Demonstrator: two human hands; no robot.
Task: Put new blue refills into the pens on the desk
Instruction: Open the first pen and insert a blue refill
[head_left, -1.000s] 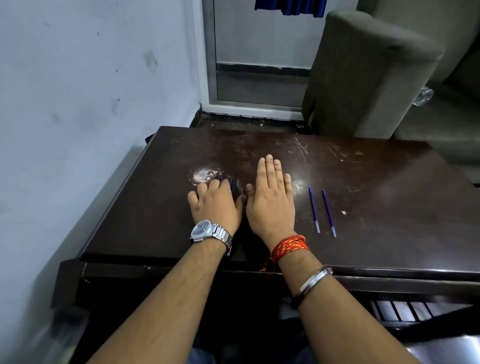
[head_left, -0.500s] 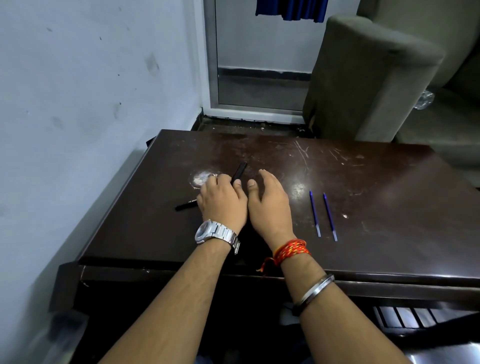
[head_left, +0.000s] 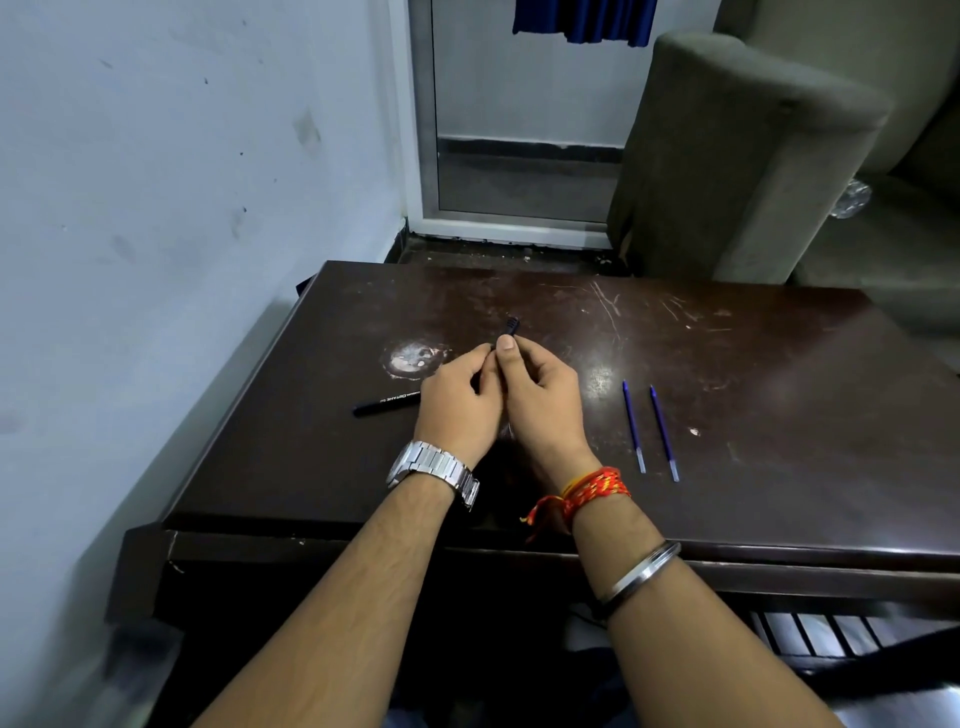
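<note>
My left hand (head_left: 460, 402) and my right hand (head_left: 540, 402) are raised together above the middle of the dark desk (head_left: 753, 415), both pinching one dark pen (head_left: 510, 326) whose capped end sticks up past my fingertips. Most of that pen is hidden by my fingers. A second black pen (head_left: 387, 404) with white lettering lies flat on the desk just left of my left hand. Two blue refills (head_left: 649, 426) lie side by side to the right of my right hand, roughly parallel, their tips toward me.
A pale worn patch (head_left: 413, 358) marks the desk beyond my left hand. A white wall (head_left: 156, 208) runs along the desk's left edge. A grey armchair (head_left: 737, 156) stands behind the far right side, beside a door frame (head_left: 421, 130).
Both hands lay flat over the pens, then curled and lifted one pen off the desk. The second pen, hidden before, now lies uncovered to the left.
</note>
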